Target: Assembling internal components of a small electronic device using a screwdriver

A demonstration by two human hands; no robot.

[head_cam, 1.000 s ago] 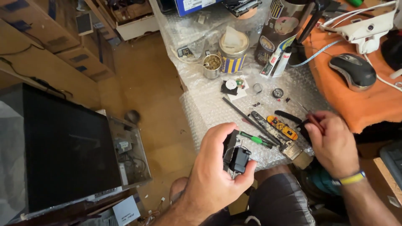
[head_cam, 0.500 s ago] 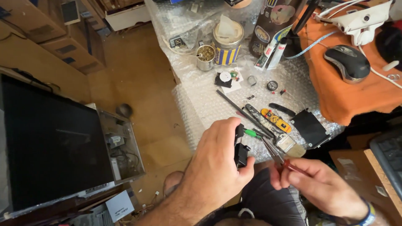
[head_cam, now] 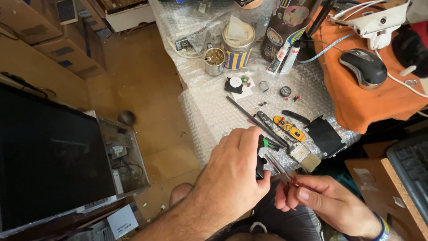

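Observation:
My left hand (head_cam: 234, 172) grips a small black part (head_cam: 260, 161) between thumb and fingers, above my lap at the table's near edge. My right hand (head_cam: 327, 203) holds thin metal tweezers (head_cam: 278, 167) whose tips point up-left at the black part. Just beyond the hands, on bubble wrap (head_cam: 214, 111), lie a paintbrush (head_cam: 285, 143), a green-handled tool (head_cam: 269, 143), a yellow tool (head_cam: 290, 128) and a flat black square piece (head_cam: 324, 135).
A tin can (head_cam: 238, 40), a small cup of brass bits (head_cam: 215, 60), glue tubes (head_cam: 285, 56) and tiny screws sit farther back. An orange cloth (head_cam: 370, 102) carries a mouse (head_cam: 365, 67). An opened monitor (head_cam: 53, 160) lies on the floor at left; a keyboard (head_cam: 410, 169) is at right.
My right hand left the tabletop with the tweezers and came down toward my lap beside the left hand. The left hand turned the black part on edge. The view shifted down.

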